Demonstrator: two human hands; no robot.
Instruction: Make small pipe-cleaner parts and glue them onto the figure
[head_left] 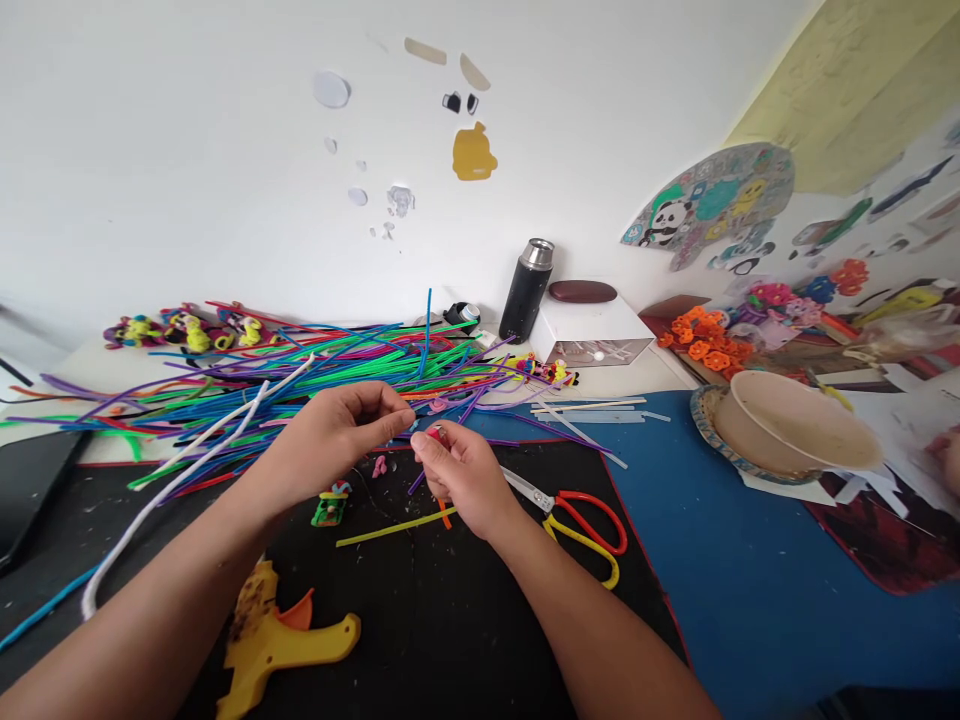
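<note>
Close together above the black mat, my two hands meet at the fingertips. My left hand (346, 432) is closed in a pinch; what lies in it is too small to make out, though a bit of blue shows by the fingertips. Between thumb and fingers my right hand (466, 475) grips a small red piece (435, 433), mostly hidden. A yellow strip (394, 527) lies just below. Scissors (581, 515) with red and yellow handles rest beside my right wrist. Left of the strip are a small green figure (330, 506) and a pink curl (380, 466).
Many coloured pipe cleaners (360, 355) are heaped along the back. A yellow glue gun (289, 640) lies near my left forearm. Behind stand a black flask (527, 290) and a white box (596, 330). A bowl (802, 425) stands right, near another person's hand (949, 455).
</note>
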